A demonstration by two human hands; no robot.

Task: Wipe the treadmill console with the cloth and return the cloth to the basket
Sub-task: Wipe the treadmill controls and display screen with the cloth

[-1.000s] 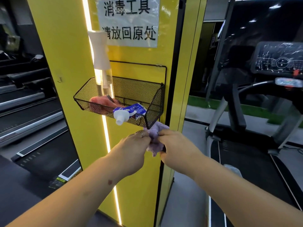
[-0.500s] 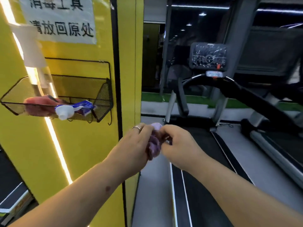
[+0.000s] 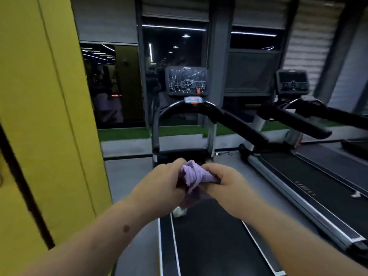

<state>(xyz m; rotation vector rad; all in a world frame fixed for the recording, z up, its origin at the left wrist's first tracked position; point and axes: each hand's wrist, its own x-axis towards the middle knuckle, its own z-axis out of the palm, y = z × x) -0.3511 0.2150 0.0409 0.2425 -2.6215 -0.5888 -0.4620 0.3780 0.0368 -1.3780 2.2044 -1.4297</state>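
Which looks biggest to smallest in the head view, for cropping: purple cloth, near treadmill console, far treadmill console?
1. Near treadmill console
2. Purple cloth, close to it in apparent size; it is much nearer the camera and partly hidden by both hands, so unsure
3. Far treadmill console

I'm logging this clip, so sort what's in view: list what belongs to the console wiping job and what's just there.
For the job:
- purple cloth, bunched between both hands
- left hand and right hand, each with a grip on it
- treadmill console straight ahead, not yet reached

Just there:
- second treadmill to the right
- yellow pillar on the left
- green turf strip behind
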